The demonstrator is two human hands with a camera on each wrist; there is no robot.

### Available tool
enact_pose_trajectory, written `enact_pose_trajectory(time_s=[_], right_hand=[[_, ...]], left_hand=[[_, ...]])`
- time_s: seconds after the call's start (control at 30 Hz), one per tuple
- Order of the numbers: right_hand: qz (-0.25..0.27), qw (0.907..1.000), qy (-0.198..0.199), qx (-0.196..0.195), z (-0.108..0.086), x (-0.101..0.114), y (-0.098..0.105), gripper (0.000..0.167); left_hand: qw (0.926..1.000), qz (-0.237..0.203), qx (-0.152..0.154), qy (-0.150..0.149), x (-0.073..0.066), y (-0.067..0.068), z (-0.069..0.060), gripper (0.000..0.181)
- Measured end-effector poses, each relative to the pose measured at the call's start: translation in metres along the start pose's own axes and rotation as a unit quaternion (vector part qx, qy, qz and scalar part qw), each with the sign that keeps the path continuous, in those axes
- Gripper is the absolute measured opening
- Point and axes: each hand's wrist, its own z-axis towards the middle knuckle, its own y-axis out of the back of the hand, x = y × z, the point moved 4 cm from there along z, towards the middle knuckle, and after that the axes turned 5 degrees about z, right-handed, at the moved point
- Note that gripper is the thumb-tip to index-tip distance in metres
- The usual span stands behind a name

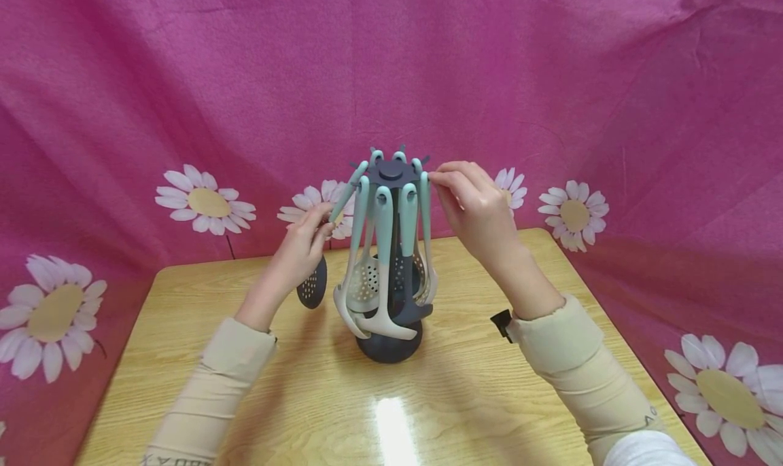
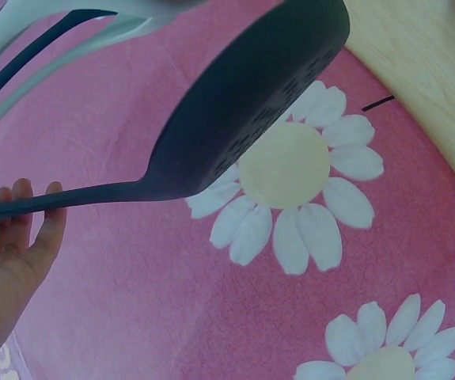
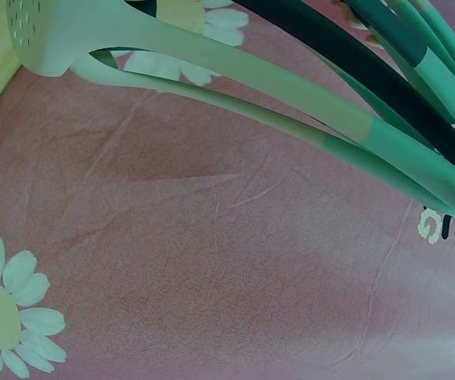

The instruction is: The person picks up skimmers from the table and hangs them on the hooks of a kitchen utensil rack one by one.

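Note:
A rotary utensil rack stands upright on a dark round base, with several mint-handled kitchen tools hanging around it. On the rack's left, my left hand holds a dark slotted turner by its handle, its mint end leaning up to the rack's rim. The left wrist view shows fingers around the shaft and the wide perforated head. My right hand has curled fingers at the top of a mint handle on the rack's right. That handle belongs to a beige perforated utensil; the fingertips' contact is partly hidden.
A light wooden table carries the rack near its middle. Behind and beside it hangs a magenta cloth printed with large white daisies. Among the hanging tools are a beige turner and a dark one.

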Motion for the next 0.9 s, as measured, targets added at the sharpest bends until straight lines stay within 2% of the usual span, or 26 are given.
enact_pose_trajectory(time_s=[0.27,0.67,0.9], right_hand=[[-0.001,1.0000,-0.004,0.001,-0.001,-0.001,0.000,0.009],[0.004,1.0000,-0.005,0.000,-0.001,-0.002,-0.001,0.010],[0.004,1.0000,-0.004,-0.001,-0.002,-0.002,-0.001,0.009]], left_hand=[[0.9995,-0.015,-0.016,-0.023,-0.002,-0.007,-0.001,0.024],[0.9994,-0.024,-0.023,-0.003,-0.002,-0.015,-0.005,0.025],[0.9990,-0.032,-0.028,-0.012,-0.005,-0.020,-0.006,0.027]])
